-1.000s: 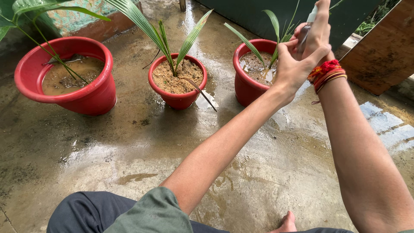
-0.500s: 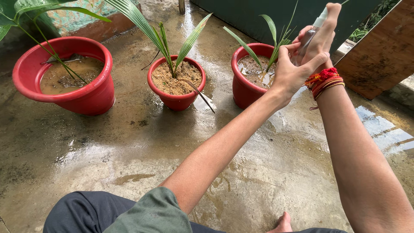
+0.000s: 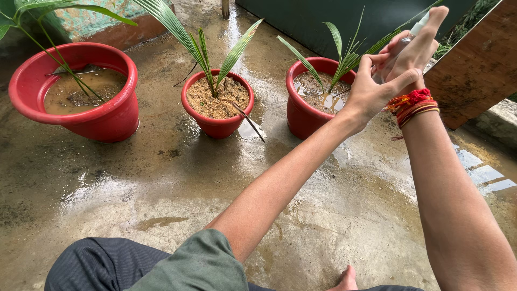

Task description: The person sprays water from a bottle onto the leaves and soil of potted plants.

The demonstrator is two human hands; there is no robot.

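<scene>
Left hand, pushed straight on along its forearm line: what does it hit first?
Likely the small pale spray bottle that the left hand already touches, gripped by the right hand. Beyond lies the dark green wall; depth unclear.

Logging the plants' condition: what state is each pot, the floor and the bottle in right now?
Left pot: flooded with muddy water.
Middle pot: sandy soil, no pooling.
Right pot: soil partly puddled.
Floor: wet.
Spray bottle: held up by right hand and left hand.
</scene>
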